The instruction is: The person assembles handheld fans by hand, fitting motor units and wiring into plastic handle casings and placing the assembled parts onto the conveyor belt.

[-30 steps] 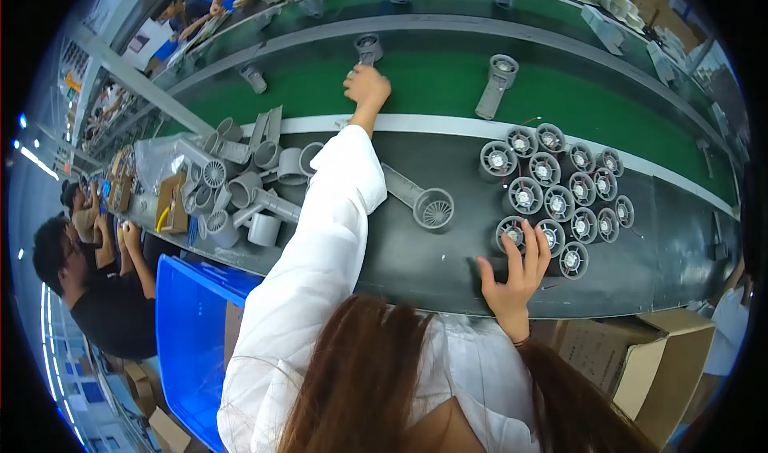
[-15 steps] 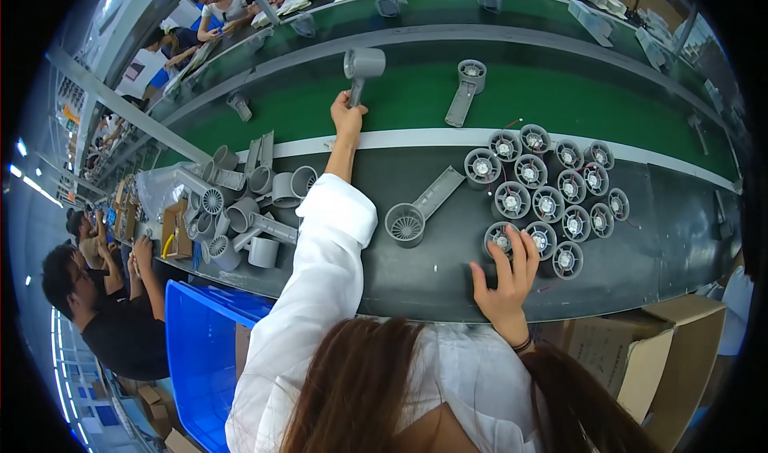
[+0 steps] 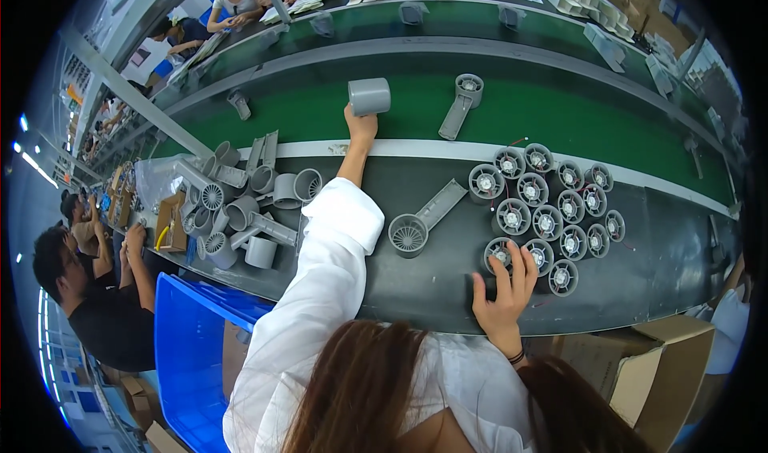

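Note:
Out over the green conveyor belt [image 3: 272, 125], my left hand [image 3: 362, 127] is closed on a grey handheld-fan housing [image 3: 370, 95], its round drum uppermost. The fingers and the housing's handle are mostly hidden. My right hand [image 3: 504, 297] is open, fingers apart, its tips at the nearest of several round grey fan units [image 3: 512, 215] with white hubs and thin red wires. Between my hands, another housing [image 3: 409, 233] lies on the dark worktop with its grille showing and its open handle pointing away. On the belt rests one more housing [image 3: 468, 93] with a fan unit inside.
Loose grey housings [image 3: 260, 213] are heaped at the left by a small cardboard box [image 3: 170, 223]. A blue bin [image 3: 188, 357] stands below the worktop edge, and an open carton [image 3: 664, 353] at the right. A co-worker [image 3: 104, 301] sits at left; others work beyond the belt.
My left hand has turned the housing, so its drum now lies sideways and hides the handle. The view has shifted slightly. My right hand stays by the fan units.

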`<control>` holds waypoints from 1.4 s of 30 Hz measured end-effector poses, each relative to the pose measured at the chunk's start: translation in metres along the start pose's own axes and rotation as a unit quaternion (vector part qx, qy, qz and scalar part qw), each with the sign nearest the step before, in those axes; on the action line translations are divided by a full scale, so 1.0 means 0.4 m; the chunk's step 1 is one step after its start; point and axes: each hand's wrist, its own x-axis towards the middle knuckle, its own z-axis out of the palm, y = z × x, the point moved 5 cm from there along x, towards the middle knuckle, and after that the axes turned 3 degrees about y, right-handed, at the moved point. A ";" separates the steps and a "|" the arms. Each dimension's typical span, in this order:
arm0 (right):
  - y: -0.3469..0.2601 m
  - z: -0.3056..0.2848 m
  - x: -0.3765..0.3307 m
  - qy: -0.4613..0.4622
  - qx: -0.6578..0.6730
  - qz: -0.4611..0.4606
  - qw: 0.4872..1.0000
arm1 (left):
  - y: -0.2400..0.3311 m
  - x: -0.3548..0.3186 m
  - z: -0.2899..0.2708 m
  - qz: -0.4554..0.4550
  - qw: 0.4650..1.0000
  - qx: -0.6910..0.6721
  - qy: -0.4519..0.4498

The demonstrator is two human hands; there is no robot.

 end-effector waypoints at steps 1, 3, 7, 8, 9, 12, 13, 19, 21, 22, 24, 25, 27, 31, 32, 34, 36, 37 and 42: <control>0.000 0.001 -0.001 -0.002 0.000 0.001 1.000 | -0.006 0.001 0.002 0.002 1.000 -0.008 -0.002; 0.000 0.002 -0.002 -0.004 -0.003 -0.001 1.000 | -0.017 0.006 0.002 0.003 1.000 -0.018 -0.002; 0.000 0.009 -0.001 -0.004 -0.011 -0.001 1.000 | -0.042 0.011 0.002 -0.025 0.999 -0.040 -0.017; -0.001 0.009 -0.001 -0.004 -0.012 -0.002 1.000 | -0.045 0.013 0.000 -0.032 0.999 -0.025 -0.026; -0.001 0.008 -0.001 -0.004 -0.011 -0.003 1.000 | -0.046 0.016 -0.002 -0.032 0.999 -0.027 -0.025; -0.001 0.004 0.000 -0.003 -0.016 -0.002 1.000 | -0.048 0.025 -0.004 -0.043 0.989 0.144 -0.002; -0.001 0.002 -0.002 -0.003 -0.016 -0.001 1.000 | -0.043 0.028 -0.009 -0.062 0.970 0.235 -0.002; 0.000 -0.001 -0.003 -0.001 -0.014 0.005 1.000 | -0.072 0.051 -0.014 -0.172 0.933 0.315 0.021; -0.005 0.005 -0.002 -0.002 -0.012 0.002 1.000 | -0.087 0.054 -0.048 -0.185 0.918 0.315 0.152; -0.002 0.005 -0.002 0.001 -0.012 0.003 1.000 | -0.083 0.032 -0.024 -0.190 0.920 0.312 0.143; 0.005 0.005 -0.004 0.005 -0.016 0.007 1.000 | 0.006 -0.017 0.017 -0.062 0.917 0.361 0.160; 0.003 0.003 -0.005 0.001 -0.021 0.010 1.000 | 0.033 -0.031 0.013 -0.067 0.918 0.360 0.155; 0.002 0.003 -0.005 0.014 -0.025 0.009 1.000 | 0.110 -0.047 0.042 0.075 0.926 0.369 0.021; -0.005 0.002 -0.002 0.021 -0.039 0.008 0.999 | 0.205 -0.135 0.067 0.058 0.871 0.215 -0.438; 0.002 0.009 -0.009 0.022 -0.041 0.011 0.999 | 0.242 -0.178 0.062 0.127 0.864 0.223 -0.433; 0.006 0.012 -0.012 0.018 -0.047 0.011 0.999 | 0.267 -0.228 0.036 0.156 0.858 0.226 -0.435; 0.005 0.010 -0.008 0.017 -0.054 0.014 0.998 | 0.276 -0.234 0.011 0.179 0.865 0.239 -0.402; 0.003 0.013 -0.007 0.012 -0.053 0.014 0.998 | 0.252 -0.201 -0.014 0.141 0.875 0.293 -0.357; -0.002 0.015 -0.003 0.005 -0.054 0.000 0.999 | 0.150 -0.024 -0.058 0.017 0.897 0.432 -0.085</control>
